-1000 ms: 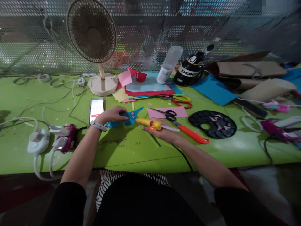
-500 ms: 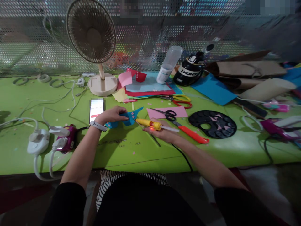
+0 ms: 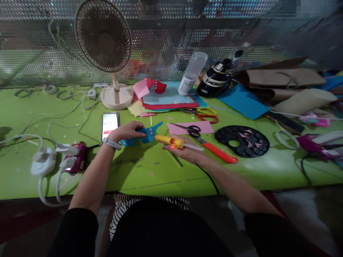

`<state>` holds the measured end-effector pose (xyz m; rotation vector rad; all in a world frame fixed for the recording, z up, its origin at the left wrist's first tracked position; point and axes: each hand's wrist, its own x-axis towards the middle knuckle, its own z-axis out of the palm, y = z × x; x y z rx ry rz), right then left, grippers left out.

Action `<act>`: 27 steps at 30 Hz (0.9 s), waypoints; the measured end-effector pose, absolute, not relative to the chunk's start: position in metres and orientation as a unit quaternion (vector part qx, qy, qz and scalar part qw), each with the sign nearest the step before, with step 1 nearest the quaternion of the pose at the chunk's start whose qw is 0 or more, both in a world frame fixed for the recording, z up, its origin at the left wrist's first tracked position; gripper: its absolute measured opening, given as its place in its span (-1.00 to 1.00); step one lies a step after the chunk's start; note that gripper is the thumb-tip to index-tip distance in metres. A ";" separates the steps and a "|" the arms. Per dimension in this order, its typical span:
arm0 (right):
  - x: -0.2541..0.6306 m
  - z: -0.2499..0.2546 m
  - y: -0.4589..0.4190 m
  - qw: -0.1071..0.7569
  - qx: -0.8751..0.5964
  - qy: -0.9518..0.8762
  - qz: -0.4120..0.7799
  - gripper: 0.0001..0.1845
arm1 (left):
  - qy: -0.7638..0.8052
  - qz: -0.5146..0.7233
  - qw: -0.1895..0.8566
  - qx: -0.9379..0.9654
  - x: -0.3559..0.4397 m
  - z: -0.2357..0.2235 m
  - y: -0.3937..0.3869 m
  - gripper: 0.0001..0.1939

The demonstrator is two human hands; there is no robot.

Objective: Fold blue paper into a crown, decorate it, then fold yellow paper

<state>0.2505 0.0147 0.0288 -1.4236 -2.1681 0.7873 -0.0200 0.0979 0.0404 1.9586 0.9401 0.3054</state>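
Observation:
Between the fingers of my left hand (image 3: 131, 130) is a blue paper cutout (image 3: 151, 133) with small pink squares on it, held just above the table. My right hand (image 3: 178, 148) is wrapped round a yellow hot glue gun (image 3: 168, 140) with a lit red-orange light and a glue stick (image 3: 193, 146) out of its back. The gun's nozzle points left, at the cutout's right edge; whether it touches, I cannot tell. Beyond my right hand, black scissors (image 3: 191, 129) lie on a pink paper strip (image 3: 209, 127). A red-handled cutter (image 3: 219, 152) lies to the right.
A black palette (image 3: 242, 141) with pink scraps lies at the right. A phone (image 3: 110, 125) is behind my left wrist. Plugs and a purple power adapter (image 3: 76, 159) stand at the left with cables. A fan (image 3: 117, 95), paper stack (image 3: 171, 100) and bottle (image 3: 191, 75) are at the back.

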 end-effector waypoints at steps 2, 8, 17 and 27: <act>0.250 0.029 0.015 0.211 -0.514 -0.781 0.284 -0.61 | 0.383 0.119 0.457 0.794 -0.020 0.041 0.098 -0.73; 0.250 0.029 0.015 0.186 -0.531 -0.771 0.299 -0.60 | 0.388 0.116 0.460 0.790 -0.020 0.041 0.098 -0.71; 0.251 0.028 0.014 0.189 -0.533 -0.765 0.308 -0.62 | 0.387 0.110 0.455 0.794 -0.020 0.042 0.098 -0.70; 0.252 0.026 0.014 0.178 -0.538 -0.770 0.293 -0.59 | 0.393 0.105 0.452 0.794 -0.019 0.045 0.097 -0.68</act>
